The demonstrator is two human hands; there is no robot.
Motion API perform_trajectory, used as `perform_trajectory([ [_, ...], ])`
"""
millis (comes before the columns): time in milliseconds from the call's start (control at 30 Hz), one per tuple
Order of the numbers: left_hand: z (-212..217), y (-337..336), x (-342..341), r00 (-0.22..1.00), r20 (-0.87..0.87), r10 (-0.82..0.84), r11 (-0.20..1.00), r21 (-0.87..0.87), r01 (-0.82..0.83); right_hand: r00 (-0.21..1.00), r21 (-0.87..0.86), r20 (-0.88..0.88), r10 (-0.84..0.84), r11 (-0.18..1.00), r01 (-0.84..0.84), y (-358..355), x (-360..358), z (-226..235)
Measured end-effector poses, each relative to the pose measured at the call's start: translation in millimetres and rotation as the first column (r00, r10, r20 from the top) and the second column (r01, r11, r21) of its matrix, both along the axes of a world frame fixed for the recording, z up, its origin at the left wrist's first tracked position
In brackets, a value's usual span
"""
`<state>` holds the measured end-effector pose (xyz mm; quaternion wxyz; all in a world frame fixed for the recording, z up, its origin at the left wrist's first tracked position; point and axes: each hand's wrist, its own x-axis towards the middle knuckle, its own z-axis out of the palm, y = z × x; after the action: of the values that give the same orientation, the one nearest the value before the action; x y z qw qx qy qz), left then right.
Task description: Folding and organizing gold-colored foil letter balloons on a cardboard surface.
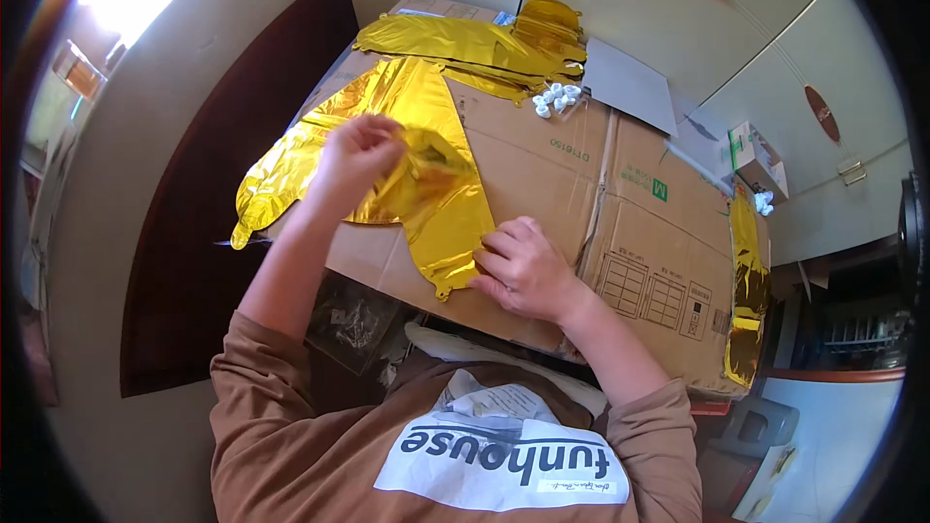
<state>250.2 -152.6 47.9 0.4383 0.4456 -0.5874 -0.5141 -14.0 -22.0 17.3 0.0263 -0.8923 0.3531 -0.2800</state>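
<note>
A flat gold foil balloon (434,102) is spread over the cardboard, its wide limbs reaching left and toward my body. Raised above its middle, my left hand (363,150) has its fingers pinched together on a lifted, motion-blurred gold foil part. My right hand (528,266) rests by the balloon's near right limb, with curled fingers gripping or pressing its edge. A small tab shows at that limb's near tip. The left fingertips are partly hidden.
Flat cardboard (528,155) covers the work surface. More folded gold foil balloons (436,34) lie at the back. Several small white plastic pieces (554,100) sit beside a pale grey sheet (630,87). At the right are a gold foil strip (745,300) and a small open box (759,160).
</note>
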Motion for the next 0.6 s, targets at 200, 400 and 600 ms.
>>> perform_trajectory([
  [200,41.7,-93.2,74.6,0.9,-0.238,0.365,0.928,0.02,-0.372,0.99,0.255,-0.138,-0.003,0.966,0.039,-9.7,-4.6,5.8],
  [400,36.4,-98.4,75.2,0.908,0.398,0.131,0.982,0.075,-0.175,0.99,0.127,-0.071,-0.123,0.983,0.131,-98.7,30.5,14.8],
  [600,75.5,-55.7,40.5,0.293,0.926,-0.239,0.959,0.177,0.223,0.948,0.273,-0.291,-0.126,0.939,0.208,-135.7,48.9,6.0],
])
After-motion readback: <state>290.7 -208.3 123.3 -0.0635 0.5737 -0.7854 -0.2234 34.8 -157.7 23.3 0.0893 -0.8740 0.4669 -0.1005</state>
